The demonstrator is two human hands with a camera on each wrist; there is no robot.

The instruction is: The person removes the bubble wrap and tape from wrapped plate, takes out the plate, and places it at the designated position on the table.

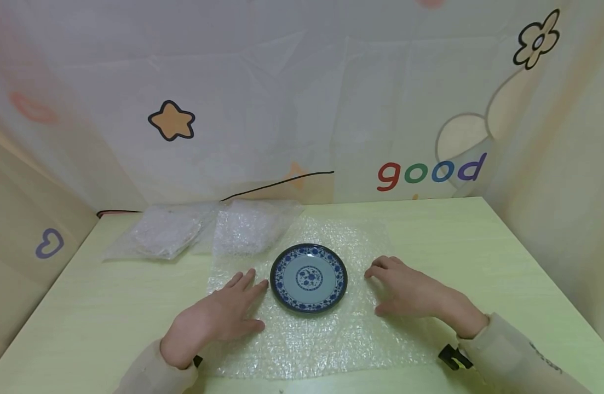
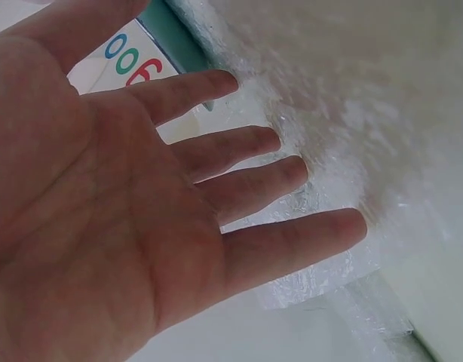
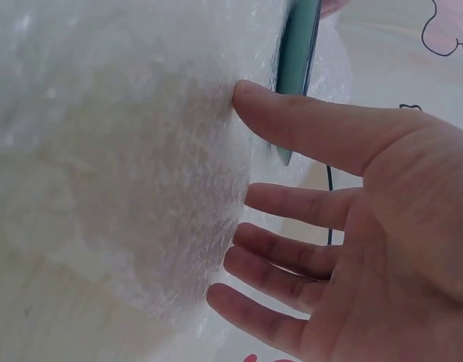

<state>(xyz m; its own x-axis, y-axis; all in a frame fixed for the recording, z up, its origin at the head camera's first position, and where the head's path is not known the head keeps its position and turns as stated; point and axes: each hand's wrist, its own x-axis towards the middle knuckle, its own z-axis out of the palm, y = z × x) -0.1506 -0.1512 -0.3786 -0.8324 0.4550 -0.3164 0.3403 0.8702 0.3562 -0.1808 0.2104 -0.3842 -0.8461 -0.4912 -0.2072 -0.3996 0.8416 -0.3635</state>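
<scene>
The left hand (image 1: 220,314) and right hand (image 1: 412,290) lay apart, gripping nothing, fingertips on the bubble wrap (image 1: 302,350); the plate (image 1: 309,279) sat on it between them. Light, even pressure seemed best.

Head view: the plate (image 1: 309,278) conceals the bubble wrap (image 1: 311,345) directly beneath it. The bottom edge cuts off the left sleeve (image 1: 156,372) and the right sleeve (image 1: 516,350); the dark marking (image 1: 545,358) on the latter is too small to read. Left wrist view: the left hand (image 2: 141,211) obscures part of the plate; the top edge crops its thumb. Right wrist view: the top edge crops the plate; the nearest bubble wrap is blurred.
</scene>
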